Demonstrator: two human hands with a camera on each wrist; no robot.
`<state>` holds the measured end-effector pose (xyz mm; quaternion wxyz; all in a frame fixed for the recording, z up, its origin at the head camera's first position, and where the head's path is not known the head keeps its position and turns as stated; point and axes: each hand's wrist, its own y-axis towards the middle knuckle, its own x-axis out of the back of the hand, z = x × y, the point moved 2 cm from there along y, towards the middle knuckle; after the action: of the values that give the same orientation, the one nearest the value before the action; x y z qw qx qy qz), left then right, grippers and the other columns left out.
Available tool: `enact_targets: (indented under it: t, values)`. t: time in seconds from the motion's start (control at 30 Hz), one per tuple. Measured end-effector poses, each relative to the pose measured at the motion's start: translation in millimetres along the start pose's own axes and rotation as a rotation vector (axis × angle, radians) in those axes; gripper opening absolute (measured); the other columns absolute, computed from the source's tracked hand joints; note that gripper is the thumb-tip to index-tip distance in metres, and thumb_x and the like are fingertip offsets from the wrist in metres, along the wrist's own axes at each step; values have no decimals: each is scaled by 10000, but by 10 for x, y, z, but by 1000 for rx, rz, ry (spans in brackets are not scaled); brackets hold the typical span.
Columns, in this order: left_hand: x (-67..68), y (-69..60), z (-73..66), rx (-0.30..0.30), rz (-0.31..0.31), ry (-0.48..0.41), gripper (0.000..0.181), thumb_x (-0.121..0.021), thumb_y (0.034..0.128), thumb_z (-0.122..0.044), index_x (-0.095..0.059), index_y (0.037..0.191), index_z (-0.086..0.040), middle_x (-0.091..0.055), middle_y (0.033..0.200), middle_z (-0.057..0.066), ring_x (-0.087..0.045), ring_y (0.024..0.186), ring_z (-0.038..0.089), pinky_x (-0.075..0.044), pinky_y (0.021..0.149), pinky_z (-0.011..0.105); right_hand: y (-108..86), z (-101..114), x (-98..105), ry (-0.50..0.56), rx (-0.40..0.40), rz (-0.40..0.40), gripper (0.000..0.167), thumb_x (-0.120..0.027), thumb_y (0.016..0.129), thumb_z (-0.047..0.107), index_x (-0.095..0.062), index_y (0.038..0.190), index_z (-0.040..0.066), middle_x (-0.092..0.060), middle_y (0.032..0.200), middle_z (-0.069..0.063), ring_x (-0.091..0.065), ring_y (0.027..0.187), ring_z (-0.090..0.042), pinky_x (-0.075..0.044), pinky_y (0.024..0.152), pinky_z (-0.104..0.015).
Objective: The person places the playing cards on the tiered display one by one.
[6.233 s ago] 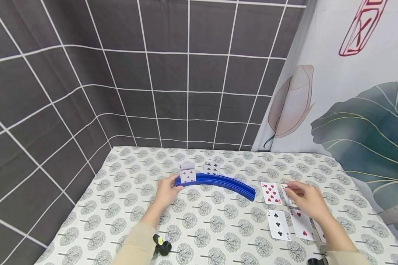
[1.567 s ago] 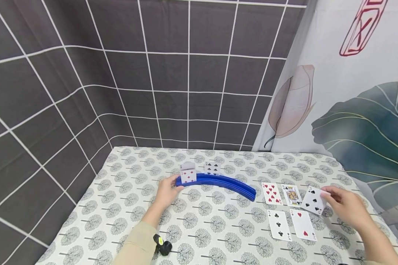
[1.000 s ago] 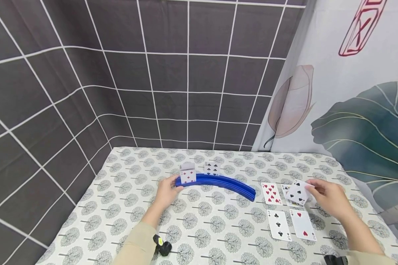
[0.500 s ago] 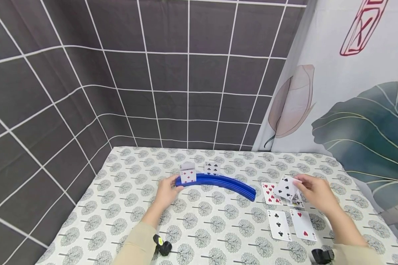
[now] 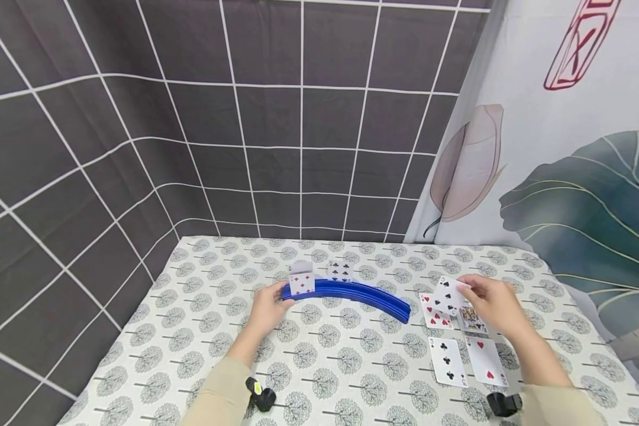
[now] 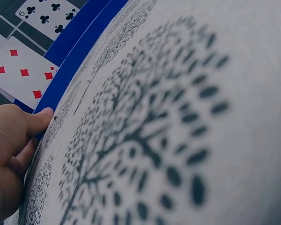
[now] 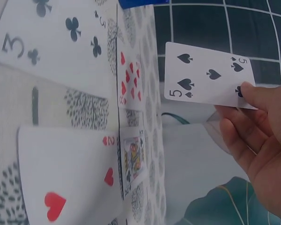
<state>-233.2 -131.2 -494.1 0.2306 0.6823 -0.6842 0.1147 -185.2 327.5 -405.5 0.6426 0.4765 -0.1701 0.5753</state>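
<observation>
While the left hand (image 5: 268, 306) grips the near left end of a blue card rack (image 5: 351, 290) at mid-frame, the right hand (image 5: 494, 302), right of centre, pinches the five of spades (image 5: 447, 293) by one end, raised above the eight of hearts (image 5: 438, 322) and a face card (image 5: 474, 320). Lower right, I see the three of clubs (image 5: 447, 362) beside the two of hearts (image 5: 486, 362). The five of diamonds (image 5: 302, 284) and six of clubs (image 5: 341, 271) stand upright in the rack.

Even, soft head-view light, dimmer wrist views, close tablecloth (image 6: 243, 159) out of focus
</observation>
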Motion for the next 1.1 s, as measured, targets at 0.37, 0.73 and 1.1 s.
enact_targets:
  t: [0.37,0.73,1.1]
  values:
    - [3,-5,-19,-9,-8,19,540,-757,864,1,-569,1366,62,-632,1290,277,-641,1181,399,-543,1016,427,77,88,-67,8,23,-1,197,-715,930,46,-709,1101,-51,-749,923,-218,-731,770,-335,-596,642,-266]
    - [0,-7,-4,7,-4,15,546,-759,861,1,-569,1369,58,-639,1282,272,-645,1175,397,-546,1015,440,171,174,-232,33,45,2,177,-715,927,34,-717,1085,-46,-755,915,-197,-730,747,-292,-596,625,-245]
    - [-2,-3,5,-7,-8,20,546,-761,861,-4,-569,1368,59,-642,1274,277,-651,1167,393,-553,1004,414,240,328,-281,32,73,1,163,-724,925,51,-727,1064,-33,-759,894,-173,-731,731,-278,-595,614,-288]
